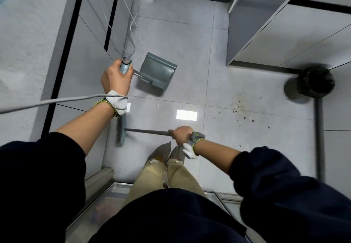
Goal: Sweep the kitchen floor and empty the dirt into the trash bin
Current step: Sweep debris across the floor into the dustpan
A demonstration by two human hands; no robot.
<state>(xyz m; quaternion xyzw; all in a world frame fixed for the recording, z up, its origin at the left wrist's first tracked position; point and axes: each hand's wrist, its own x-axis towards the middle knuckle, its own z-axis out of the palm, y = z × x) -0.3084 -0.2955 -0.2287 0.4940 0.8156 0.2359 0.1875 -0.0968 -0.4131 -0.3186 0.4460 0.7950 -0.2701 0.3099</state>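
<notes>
My left hand (116, 78) grips the top of the grey dustpan's long handle. The dustpan (158, 70) hangs or stands over the floor just right of that hand. My right hand (182, 133) grips the dark broom pole, which runs left to the broom head (121, 131) with grey bristles near the left cabinet. A patch of dirt and small dark scraps (241, 109) lies on the grey tiled floor (190, 53) to the right. A round trash bin (316, 80) with a black liner stands at the right, by the cabinet corner.
Grey cabinets (284, 34) rise on the right and more cabinet fronts (91, 39) on the left. A grey cable (57, 101) crosses my left wrist. A sliding-door track (117, 185) lies behind my feet (165, 154). A dark vertical post (320, 132) stands at the right.
</notes>
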